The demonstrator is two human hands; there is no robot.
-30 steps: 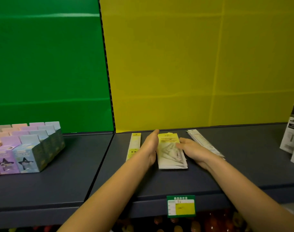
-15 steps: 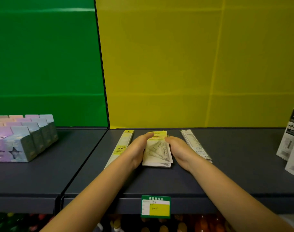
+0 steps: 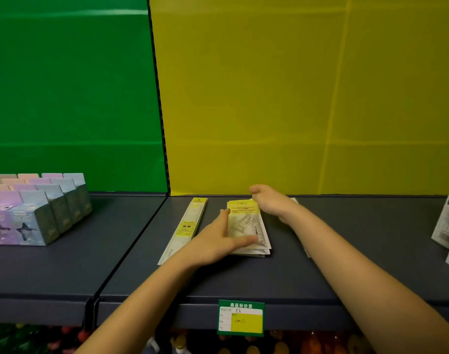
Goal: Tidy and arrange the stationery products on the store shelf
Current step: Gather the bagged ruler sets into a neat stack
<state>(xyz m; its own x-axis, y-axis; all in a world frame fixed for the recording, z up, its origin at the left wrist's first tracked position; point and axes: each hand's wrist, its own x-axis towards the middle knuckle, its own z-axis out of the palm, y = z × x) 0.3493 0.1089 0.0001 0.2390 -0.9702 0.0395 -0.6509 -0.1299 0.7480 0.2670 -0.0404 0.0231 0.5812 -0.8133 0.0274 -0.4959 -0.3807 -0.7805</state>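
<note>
The left hand point(image 3: 218, 241) lies flat and released on the stack of ruler-set packets point(image 3: 249, 226). The right hand point(image 3: 269, 203) hovers loosely curled at the stack's far corner, grasping nothing visible. A long ruler pack point(image 3: 185, 228) lies just left of the left hand.

The shelf point(image 3: 320, 272) looks like smooth, matt painted metal, dark grey. The packs point(image 3: 249, 226) at its middle and the long pack point(image 3: 185, 228) beside them look like glossy clear plastic over paper cards. The boxes point(image 3: 34, 215) near its left edge look like matt pastel cardboard, the tag point(image 3: 241, 318) on its front edge like slightly shiny paper.
</note>
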